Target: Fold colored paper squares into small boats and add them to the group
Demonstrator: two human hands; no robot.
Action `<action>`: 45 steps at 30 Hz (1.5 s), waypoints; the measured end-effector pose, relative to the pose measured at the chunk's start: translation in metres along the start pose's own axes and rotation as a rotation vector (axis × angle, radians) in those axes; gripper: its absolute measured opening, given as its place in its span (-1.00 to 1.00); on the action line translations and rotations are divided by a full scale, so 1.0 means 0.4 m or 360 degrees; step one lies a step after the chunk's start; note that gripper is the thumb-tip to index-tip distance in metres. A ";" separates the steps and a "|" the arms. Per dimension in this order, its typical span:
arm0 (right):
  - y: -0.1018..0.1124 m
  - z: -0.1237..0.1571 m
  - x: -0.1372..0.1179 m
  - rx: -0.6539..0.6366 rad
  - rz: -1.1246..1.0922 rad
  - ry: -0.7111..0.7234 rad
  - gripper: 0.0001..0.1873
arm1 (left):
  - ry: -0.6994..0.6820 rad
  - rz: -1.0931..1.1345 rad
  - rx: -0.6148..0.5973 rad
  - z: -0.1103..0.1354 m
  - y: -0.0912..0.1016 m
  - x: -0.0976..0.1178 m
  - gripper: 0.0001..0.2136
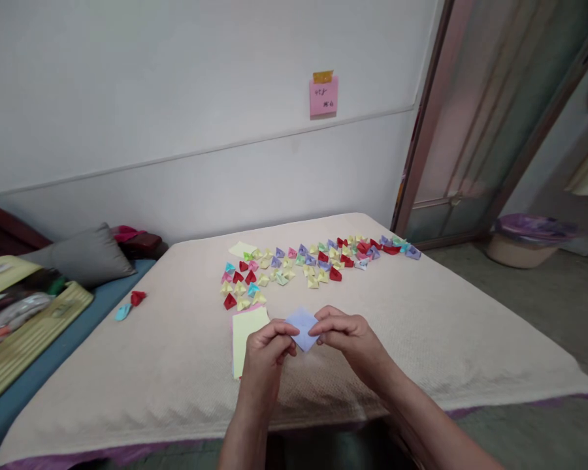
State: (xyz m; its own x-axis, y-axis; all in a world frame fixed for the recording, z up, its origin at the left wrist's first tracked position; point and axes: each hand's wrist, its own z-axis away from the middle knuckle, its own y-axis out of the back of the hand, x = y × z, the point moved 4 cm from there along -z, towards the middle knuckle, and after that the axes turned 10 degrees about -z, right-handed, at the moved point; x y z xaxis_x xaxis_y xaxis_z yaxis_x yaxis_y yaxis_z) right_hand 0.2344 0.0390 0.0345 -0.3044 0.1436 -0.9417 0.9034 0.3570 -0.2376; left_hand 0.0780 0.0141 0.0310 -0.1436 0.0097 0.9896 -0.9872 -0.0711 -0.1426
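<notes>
Between my hands, above the near part of the cloth-covered table [186, 365], a small lilac square of folded paper [304, 323] is held with one corner toward me. My left hand [269, 346] pinches its left corner between thumb and fingers. At the opposite corner, my right hand [345, 329] grips it the same way. A stack of pale yellow paper [247, 333], with pink edges showing beneath, lies by my left hand and is partly covered by it. Beyond my hands spread many small folded paper pieces [284, 264] in yellow, red, purple, pink, green and blue.
A red folded piece [138, 298] and a light blue one [123, 312] lie apart at the left. A pale yellow sheet [242, 249] rests at the back. Left of the table are a grey cushion [85, 254] and a yellow box [39, 339]; a lined bin [524, 251] stands right.
</notes>
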 end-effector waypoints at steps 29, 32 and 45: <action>-0.017 -0.001 0.043 0.0093 -0.0110 -0.0456 -0.89 | -0.0128 -0.0169 0.0118 -0.013 0.005 -0.019 -0.78; -0.012 -0.002 0.043 0.0121 -0.0177 -0.0474 -0.93 | -0.0067 -0.0238 0.0136 -0.018 0.002 -0.022 -0.70; -0.019 0.003 0.026 0.0118 -0.0292 -0.0281 -0.75 | 0.0038 0.0278 0.0153 -0.001 -0.009 -0.019 -0.58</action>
State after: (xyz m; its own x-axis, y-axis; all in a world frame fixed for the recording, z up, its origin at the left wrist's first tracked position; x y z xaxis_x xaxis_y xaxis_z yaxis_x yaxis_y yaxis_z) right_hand 0.2247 0.0365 0.0264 -0.4134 -0.0831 -0.9067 0.8597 0.2925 -0.4188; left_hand 0.0824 0.0146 0.0240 -0.3151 0.0127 0.9490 -0.9361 -0.1686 -0.3086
